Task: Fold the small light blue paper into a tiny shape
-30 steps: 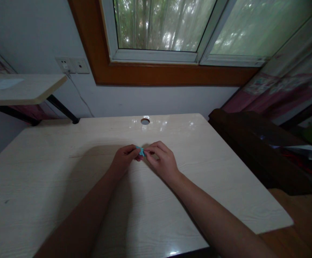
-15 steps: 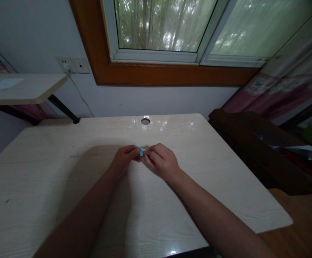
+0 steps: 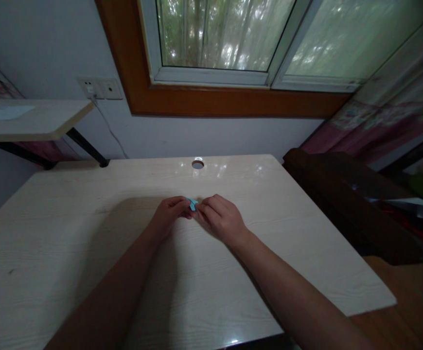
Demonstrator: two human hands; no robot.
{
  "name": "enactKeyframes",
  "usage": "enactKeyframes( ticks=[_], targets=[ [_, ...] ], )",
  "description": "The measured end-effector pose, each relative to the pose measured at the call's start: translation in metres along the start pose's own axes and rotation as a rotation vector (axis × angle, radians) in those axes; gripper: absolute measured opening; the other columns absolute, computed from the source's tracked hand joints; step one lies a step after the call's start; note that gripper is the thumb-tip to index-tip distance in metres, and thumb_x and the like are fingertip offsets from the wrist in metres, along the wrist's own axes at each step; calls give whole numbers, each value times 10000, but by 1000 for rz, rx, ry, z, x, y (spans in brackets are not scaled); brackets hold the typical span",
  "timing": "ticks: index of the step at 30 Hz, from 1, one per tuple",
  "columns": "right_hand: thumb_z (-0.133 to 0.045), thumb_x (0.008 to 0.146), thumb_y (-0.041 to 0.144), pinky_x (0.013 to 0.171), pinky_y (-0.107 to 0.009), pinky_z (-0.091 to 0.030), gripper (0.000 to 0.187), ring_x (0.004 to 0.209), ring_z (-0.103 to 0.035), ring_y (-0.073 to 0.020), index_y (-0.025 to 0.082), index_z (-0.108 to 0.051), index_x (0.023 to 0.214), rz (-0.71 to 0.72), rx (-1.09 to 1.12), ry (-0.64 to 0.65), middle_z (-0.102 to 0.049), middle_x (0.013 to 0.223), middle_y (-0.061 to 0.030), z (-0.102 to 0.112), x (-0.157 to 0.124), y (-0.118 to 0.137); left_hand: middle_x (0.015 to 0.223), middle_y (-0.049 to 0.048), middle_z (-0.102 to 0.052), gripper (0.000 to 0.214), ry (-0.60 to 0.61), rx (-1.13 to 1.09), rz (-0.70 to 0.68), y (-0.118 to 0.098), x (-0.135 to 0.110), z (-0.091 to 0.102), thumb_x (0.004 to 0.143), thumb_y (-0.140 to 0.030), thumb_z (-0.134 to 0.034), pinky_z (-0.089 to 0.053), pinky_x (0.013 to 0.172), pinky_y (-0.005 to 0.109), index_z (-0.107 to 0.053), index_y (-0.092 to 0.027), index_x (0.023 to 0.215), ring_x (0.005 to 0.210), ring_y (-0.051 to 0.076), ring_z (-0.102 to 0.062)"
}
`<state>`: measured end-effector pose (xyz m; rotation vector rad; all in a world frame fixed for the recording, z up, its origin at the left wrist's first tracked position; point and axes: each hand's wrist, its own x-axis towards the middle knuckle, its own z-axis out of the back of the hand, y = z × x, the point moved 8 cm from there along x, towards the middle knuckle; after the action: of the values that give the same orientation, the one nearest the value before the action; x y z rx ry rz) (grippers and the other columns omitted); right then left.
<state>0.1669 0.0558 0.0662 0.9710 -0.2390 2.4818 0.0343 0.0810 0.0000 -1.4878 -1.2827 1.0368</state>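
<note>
Left hand (image 3: 167, 216) nearly closed, thumb and bent fingers pinching a small turquoise piece (image 3: 193, 205) by its left side, the other fingers curled in beneath. Right hand (image 3: 224, 218) likewise drawn in, fingertips together at the piece's right edge and apparently pinching it, though the contact is too small to read clearly. Piece sits between the two sets of fingertips, over the middle of the pale desk (image 3: 291, 228), nearer the viewer than the round hole (image 3: 197, 165).
</note>
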Motion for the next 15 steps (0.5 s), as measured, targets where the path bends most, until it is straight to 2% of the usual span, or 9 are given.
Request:
enactKeyframes(
  ticks=[9,12,15],
  targets=[
    [-609,931,247,687,-329,-480,121,774,-574,-197,173,-683,991,-14,28,3,-674,854,-85,0,0,0,654,28,-691,258,-78,44,12,-5,-2,1,769,-387,-729,-523,634,249,-714,-136,710,614,129,-622],
    [-610,927,242,724,-332,-501,125,830,-595,-203,187,-692,1002,-91,125,-25,-680,916,-96,2,-1,-6,687,34,-713,243,-92,32,7,-3,-2,3,759,-376,-740,-545,658,262,-736,-132,767,622,134,-639],
    [-594,932,230,778,-329,-514,136,883,-612,-196,197,-699,1012,-223,314,-70,-673,947,-93,3,-2,-18,756,46,-740,248,-95,21,-2,0,0,5,765,-372,-744,-569,705,278,-749,-131,824,660,141,-667]
  ],
)
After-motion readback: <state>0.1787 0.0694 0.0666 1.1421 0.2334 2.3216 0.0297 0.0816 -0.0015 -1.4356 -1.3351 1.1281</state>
